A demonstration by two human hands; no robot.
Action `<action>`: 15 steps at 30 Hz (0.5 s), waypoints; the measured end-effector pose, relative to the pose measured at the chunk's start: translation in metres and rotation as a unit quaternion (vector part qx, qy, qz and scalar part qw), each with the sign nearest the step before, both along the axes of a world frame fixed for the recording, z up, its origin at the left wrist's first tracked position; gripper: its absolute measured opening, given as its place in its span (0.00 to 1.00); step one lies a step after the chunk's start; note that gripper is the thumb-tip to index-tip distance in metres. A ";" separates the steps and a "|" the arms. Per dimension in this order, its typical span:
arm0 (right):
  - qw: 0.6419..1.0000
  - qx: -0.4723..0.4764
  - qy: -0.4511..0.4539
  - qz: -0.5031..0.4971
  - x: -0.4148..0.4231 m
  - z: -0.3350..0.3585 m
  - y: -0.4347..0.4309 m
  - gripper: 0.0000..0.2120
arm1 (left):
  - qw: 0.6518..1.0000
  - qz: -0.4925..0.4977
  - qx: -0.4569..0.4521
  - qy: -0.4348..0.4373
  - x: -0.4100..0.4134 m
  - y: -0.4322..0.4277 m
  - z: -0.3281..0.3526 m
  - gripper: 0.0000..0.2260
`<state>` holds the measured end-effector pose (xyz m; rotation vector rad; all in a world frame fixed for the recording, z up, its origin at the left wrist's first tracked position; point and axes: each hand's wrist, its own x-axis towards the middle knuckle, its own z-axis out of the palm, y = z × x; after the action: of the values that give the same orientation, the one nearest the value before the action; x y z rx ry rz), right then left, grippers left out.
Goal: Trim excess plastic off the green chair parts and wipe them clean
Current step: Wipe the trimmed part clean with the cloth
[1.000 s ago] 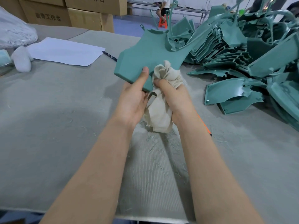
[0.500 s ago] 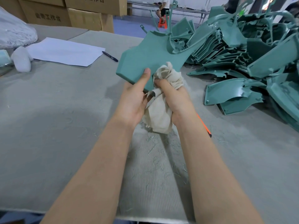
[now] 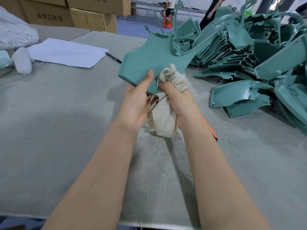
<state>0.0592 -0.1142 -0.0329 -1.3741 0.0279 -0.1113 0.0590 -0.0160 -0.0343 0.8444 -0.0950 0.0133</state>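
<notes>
A flat green chair part (image 3: 154, 58) is held up above the grey table (image 3: 49, 122), tilted away from me. My left hand (image 3: 137, 103) grips its near edge, thumb pressed on the top face. A crumpled beige cloth (image 3: 166, 112) is bunched in my right hand (image 3: 181, 102), which presses it against the part's near right edge; the cloth's tail hangs below between my wrists. An orange-handled tool (image 3: 210, 128) lies on the table, mostly hidden behind my right forearm.
A big pile of green chair parts (image 3: 249, 63) fills the table's right side. White paper (image 3: 66, 53) and a pen (image 3: 113, 57) lie at the left, with plastic bags (image 3: 15, 34) beyond. Cardboard boxes (image 3: 69, 14) stand behind. Two people (image 3: 167, 9) are in the background. Plastic shavings litter the table near me.
The green part and both hands have shifted slightly to the right and away, the cloth rubbing along the part's edge. A standing person has come into view in the background.
</notes>
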 end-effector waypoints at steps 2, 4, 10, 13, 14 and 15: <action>1.000 -0.012 0.015 -0.003 0.000 0.000 -0.003 0.10 | 1.000 -0.002 -0.009 0.010 0.000 0.000 0.000 0.12; 0.999 -0.036 0.025 -0.003 0.001 0.001 -0.006 0.10 | 0.999 -0.002 -0.023 0.023 0.000 0.001 0.001 0.16; 0.999 -0.038 0.035 0.008 -0.002 0.002 -0.005 0.10 | 1.000 0.002 -0.021 0.013 0.001 0.001 0.001 0.13; 1.000 0.006 0.006 0.007 -0.001 0.002 0.001 0.07 | 1.000 0.006 0.013 -0.013 0.000 -0.001 0.000 0.11; 1.000 0.022 -0.004 0.009 -0.001 0.002 0.003 0.07 | 1.000 0.006 0.022 -0.019 0.000 -0.002 0.000 0.11; 0.999 0.035 -0.009 0.011 -0.001 0.002 0.002 0.07 | 0.999 0.006 0.026 -0.023 0.000 -0.002 -0.001 0.12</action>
<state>0.0581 -0.1117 -0.0313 -1.3037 0.0026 -0.1036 0.0585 -0.0182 -0.0350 0.8962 -0.1348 0.0413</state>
